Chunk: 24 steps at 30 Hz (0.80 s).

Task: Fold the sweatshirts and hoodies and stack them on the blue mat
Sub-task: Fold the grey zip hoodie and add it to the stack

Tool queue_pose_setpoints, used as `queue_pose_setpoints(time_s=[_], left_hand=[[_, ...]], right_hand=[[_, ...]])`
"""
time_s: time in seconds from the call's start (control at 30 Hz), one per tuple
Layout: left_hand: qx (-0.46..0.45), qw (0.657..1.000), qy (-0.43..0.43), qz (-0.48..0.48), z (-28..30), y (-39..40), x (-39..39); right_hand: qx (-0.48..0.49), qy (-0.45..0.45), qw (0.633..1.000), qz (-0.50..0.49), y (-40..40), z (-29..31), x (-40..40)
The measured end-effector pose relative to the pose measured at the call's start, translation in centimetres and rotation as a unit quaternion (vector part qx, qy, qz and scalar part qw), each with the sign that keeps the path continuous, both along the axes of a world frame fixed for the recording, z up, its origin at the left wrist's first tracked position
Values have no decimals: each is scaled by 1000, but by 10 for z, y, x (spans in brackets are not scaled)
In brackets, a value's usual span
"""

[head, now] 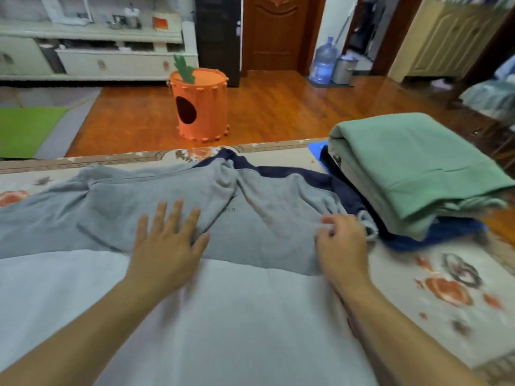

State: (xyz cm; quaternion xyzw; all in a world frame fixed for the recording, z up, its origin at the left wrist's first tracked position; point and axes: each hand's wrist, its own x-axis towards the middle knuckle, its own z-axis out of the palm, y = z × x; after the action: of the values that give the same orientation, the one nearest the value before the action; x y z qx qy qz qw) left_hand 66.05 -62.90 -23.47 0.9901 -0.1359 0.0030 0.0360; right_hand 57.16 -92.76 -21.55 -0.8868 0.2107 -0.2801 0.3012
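Grey sweatshirt (172, 207) spread on bed before us, mid-fold. Our left hand (167, 243) flat, pressing cloth; right hand (341, 240) pinching sleeve cuff. Next, we judge: fold sleeve inward. Folded stack (412, 168) on blue mat (316, 149), right.

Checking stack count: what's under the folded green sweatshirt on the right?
Under the folded green sweatshirt lie a pale beige folded garment, dark navy fabric and a blue layer, on the blue mat. How many garments the stack holds is hidden.
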Motion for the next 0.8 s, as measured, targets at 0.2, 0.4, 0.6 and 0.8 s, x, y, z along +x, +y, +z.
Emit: queue_pose_setpoints(time_s=[0.2, 0.4, 0.6, 0.8], left_hand=[[-29, 999, 0, 13, -28, 32, -7], [-39, 999, -10, 17, -29, 33, -8], [-44, 999, -17, 12, -31, 32, -7], [-61, 998, -15, 8, -30, 32, -8]], right_hand=[[-89, 180, 974, -102, -69, 2, -16], [-199, 222, 948, -109, -64, -12, -5], [-196, 101, 971, -93, -47, 37, 14], [-192, 146, 964, -114, -53, 112, 57]])
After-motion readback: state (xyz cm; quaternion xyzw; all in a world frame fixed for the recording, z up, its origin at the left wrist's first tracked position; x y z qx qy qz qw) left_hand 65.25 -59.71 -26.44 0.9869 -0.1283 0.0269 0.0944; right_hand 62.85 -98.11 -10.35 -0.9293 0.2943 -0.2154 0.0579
